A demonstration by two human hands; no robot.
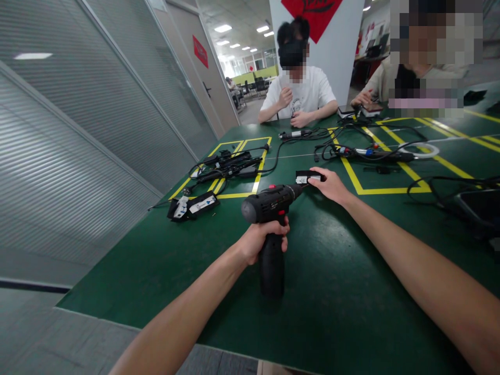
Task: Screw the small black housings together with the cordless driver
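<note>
My left hand (263,238) is wrapped round the grip of a black cordless drill (269,205) with red buttons. The drill stands upright in front of me, its chuck pointing away and to the right. Beyond the chuck, my right hand (330,185) grips a small black block with a white label (302,178) between thumb and fingers. The drill's front end reaches the near side of that block; whether they touch I cannot tell. My right fingers cover the block's right end.
Left on the green table (175,271) lie two black pieces with white labels (203,203) and a heap of black cabled tools (230,165). More cabled tools (375,154) lie at the right, near a dark device (478,205). Two people sit across the table.
</note>
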